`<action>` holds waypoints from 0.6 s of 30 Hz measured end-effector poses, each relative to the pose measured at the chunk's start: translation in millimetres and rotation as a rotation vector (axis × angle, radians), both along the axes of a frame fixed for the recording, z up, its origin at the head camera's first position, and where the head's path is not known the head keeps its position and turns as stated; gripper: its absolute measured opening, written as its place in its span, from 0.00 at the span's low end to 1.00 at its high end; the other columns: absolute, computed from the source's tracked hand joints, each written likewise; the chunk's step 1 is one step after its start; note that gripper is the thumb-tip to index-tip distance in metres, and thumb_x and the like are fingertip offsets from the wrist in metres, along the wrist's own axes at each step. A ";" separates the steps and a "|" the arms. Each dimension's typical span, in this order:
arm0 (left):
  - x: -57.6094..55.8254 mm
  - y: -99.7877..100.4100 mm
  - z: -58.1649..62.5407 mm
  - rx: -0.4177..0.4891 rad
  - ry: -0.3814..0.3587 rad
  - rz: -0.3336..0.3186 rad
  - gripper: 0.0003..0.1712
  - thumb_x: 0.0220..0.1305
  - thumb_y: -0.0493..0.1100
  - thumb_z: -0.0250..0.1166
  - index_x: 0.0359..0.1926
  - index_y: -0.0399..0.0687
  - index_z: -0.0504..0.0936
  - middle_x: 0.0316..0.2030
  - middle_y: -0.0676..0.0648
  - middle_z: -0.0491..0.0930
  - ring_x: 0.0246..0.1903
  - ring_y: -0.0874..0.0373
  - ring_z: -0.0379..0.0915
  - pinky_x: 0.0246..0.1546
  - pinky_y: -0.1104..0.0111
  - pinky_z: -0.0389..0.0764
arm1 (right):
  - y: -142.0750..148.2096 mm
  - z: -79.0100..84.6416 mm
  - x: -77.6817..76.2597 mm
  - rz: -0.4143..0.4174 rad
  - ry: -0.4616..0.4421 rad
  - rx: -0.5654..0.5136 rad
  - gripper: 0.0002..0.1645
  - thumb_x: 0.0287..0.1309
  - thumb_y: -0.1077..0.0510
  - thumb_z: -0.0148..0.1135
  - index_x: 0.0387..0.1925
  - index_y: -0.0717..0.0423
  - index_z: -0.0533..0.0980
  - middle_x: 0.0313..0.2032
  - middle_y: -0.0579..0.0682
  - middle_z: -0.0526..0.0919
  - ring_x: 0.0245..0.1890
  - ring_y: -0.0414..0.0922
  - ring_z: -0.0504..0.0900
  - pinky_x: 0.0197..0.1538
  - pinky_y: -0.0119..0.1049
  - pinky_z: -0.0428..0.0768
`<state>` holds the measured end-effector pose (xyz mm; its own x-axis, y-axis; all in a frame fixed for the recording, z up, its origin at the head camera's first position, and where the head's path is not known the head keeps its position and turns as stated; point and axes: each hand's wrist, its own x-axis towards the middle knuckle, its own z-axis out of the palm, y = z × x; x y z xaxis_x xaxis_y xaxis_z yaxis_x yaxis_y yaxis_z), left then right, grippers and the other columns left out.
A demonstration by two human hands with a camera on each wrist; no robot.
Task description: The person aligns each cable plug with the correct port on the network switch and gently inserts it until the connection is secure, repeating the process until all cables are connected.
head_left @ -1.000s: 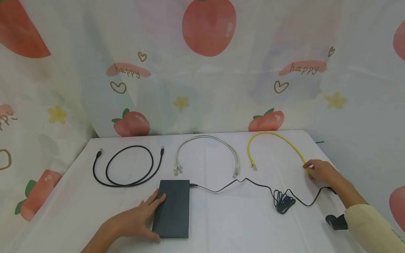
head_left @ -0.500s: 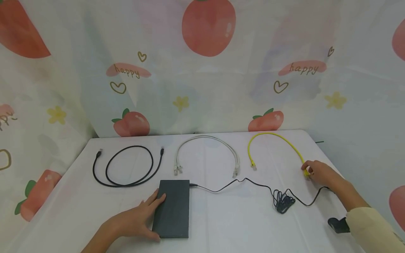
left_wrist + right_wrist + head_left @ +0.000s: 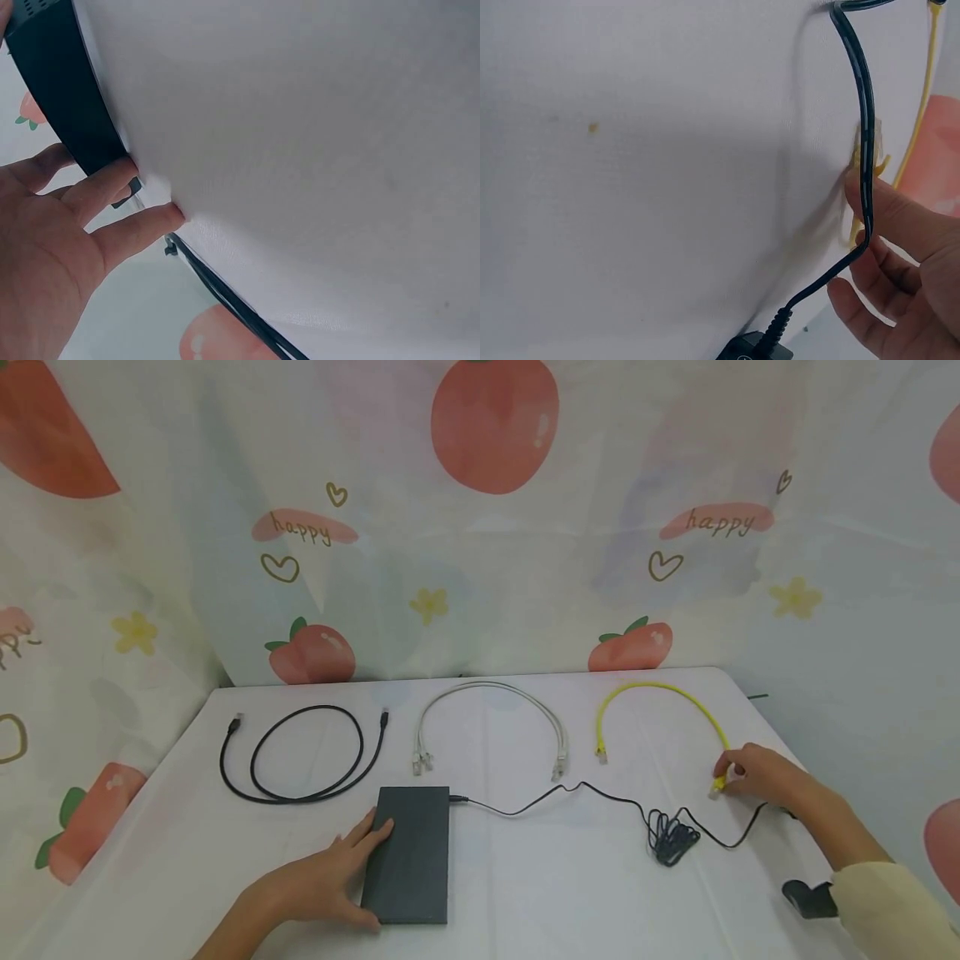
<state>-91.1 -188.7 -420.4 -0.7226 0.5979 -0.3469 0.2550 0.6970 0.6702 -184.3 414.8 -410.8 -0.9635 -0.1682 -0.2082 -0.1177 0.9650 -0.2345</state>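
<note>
My left hand (image 3: pixel 315 885) rests against the left side of a flat black box (image 3: pixel 411 860), which looks like a router or switch. Its fingers are spread along that edge, with the thumb at the near corner. At the right, my right hand (image 3: pixel 772 783) pinches a yellow network cable (image 3: pixel 663 687) just behind one plug (image 3: pixel 716 787). The cable's other plug (image 3: pixel 601 755) points toward the near side of the table. In the right wrist view, a black power cord (image 3: pixel 865 112) crosses in front of the pinched plug.
A coiled black network cable (image 3: pixel 362 747) lies at the back left, and a grey-white one (image 3: pixel 491 684) arches at the back middle. A thin black cord (image 3: pixel 517 812) runs from the box to a tied bundle (image 3: pixel 672 842), then under my right arm. The power adapter (image 3: pixel 750 349) lies near it.
My right hand has drawn the yellow cable's right end slightly nearer, and its plug now shows below the fingers. The cable's arch has shifted a little rightward and nearer. The left hand has not moved.
</note>
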 end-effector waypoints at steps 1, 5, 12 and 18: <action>0.2 -0.2 0.2 0.001 -0.001 0.001 0.65 0.44 0.61 0.74 0.73 0.41 0.45 0.71 0.33 0.32 0.68 0.38 0.38 0.62 0.40 0.44 | -1.4 0.3 0.6 -0.001 -0.007 -0.007 0.10 0.46 0.65 0.70 0.33 0.58 0.79 0.31 0.56 0.73 0.34 0.54 0.73 0.34 0.47 0.75; 1.0 -0.9 1.2 0.010 -0.003 0.000 0.65 0.45 0.61 0.74 0.73 0.41 0.45 0.71 0.33 0.32 0.68 0.38 0.38 0.62 0.40 0.43 | -9.0 0.8 5.1 0.042 0.028 0.002 0.10 0.44 0.60 0.73 0.30 0.55 0.80 0.32 0.52 0.75 0.35 0.53 0.74 0.36 0.50 0.73; 0.4 -0.8 0.1 0.001 0.004 -0.002 0.65 0.44 0.62 0.73 0.73 0.42 0.45 0.71 0.33 0.32 0.68 0.38 0.38 0.62 0.41 0.44 | -28.2 5.6 16.3 0.045 0.015 -0.040 0.09 0.47 0.58 0.71 0.30 0.55 0.79 0.32 0.49 0.82 0.34 0.50 0.77 0.36 0.47 0.74; -0.1 -0.6 -1.4 -0.004 0.002 0.002 0.65 0.44 0.62 0.73 0.73 0.42 0.45 0.71 0.33 0.32 0.68 0.38 0.39 0.62 0.41 0.45 | -46.4 6.9 24.7 0.082 -0.045 -0.190 0.09 0.51 0.56 0.69 0.34 0.54 0.79 0.26 0.42 0.80 0.29 0.41 0.73 0.32 0.36 0.74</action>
